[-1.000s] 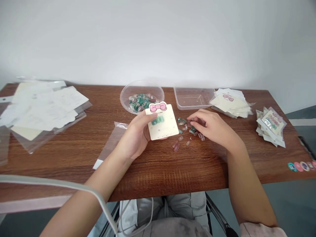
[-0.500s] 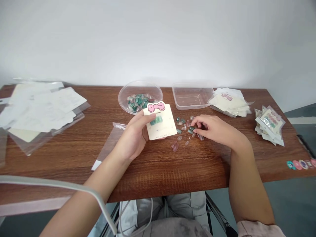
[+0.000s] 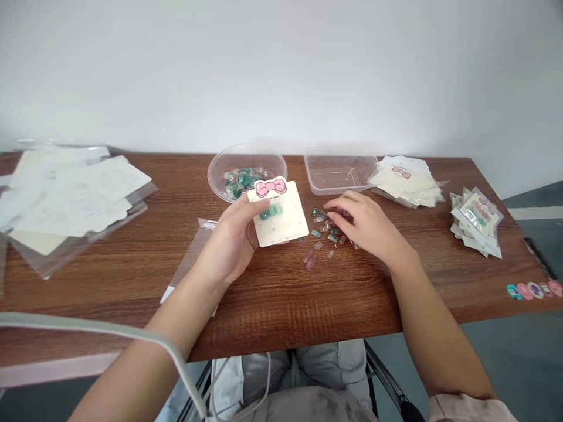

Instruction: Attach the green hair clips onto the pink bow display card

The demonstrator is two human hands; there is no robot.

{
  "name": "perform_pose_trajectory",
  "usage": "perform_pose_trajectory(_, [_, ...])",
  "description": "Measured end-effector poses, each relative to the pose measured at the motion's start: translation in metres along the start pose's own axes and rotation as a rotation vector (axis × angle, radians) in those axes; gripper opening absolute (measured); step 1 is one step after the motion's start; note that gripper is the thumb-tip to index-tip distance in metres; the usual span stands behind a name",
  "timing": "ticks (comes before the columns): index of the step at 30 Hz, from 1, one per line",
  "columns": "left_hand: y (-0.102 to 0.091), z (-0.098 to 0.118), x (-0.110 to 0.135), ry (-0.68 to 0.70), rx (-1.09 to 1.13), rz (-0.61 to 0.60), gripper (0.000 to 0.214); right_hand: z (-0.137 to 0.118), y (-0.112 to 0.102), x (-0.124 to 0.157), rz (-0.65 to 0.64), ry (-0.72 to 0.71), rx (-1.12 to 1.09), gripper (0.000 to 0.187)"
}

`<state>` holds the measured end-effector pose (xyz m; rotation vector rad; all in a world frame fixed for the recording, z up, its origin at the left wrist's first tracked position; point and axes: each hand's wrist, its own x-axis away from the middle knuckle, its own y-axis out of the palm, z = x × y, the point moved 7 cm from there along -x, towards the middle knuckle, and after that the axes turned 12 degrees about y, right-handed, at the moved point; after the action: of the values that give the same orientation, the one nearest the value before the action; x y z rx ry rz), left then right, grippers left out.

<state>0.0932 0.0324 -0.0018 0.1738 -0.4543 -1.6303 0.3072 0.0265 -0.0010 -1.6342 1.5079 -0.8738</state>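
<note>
We start at the left hand [image 3: 229, 240], which is clamped on a cream card [image 3: 281, 225]: the thumb presses its face beside a short row of green press-on nails [image 3: 270, 211], and the other fingers are behind it. The card is raised off the table [image 3: 272, 293] and tilted toward us, with a pink bow printed at its top edge.

Just to its right, the right hand [image 3: 365, 225] lies palm down with its fingers curled over a scatter of loose nails [image 3: 323, 234]. The fingertips are down among the nails, but we cannot tell whether they pinch one, since the hand hides them. A few pale pink nails lie a little nearer to us, apart from the hand.

Under the left wrist we see a flat clear bag [image 3: 193, 252]. Behind the card stands a round clear bowl [image 3: 220, 176] with more green nails in it, and beside that a rectangular clear tray [image 3: 341, 173]. Right of the tray lies a stack of cards [image 3: 407, 181], then a heap of filled packets [image 3: 477, 223] near the table's right end. At the far left, a pile of sheets and bags [image 3: 70, 193] is spread out.
</note>
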Motion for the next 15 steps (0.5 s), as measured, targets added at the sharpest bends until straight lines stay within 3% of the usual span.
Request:
perform_pose_trajectory(7, [0.001,0.000,0.000,-0.003,-0.016,-0.014,0.041,-0.004,0.032,-0.013,0.057,0.065,0.050,0.020])
perform_pose_trajectory(15, [0.000,-0.002,-0.001,0.018,-0.006,-0.025,0.041,-0.004,0.031,-0.014,0.064,0.035,-0.004,0.005])
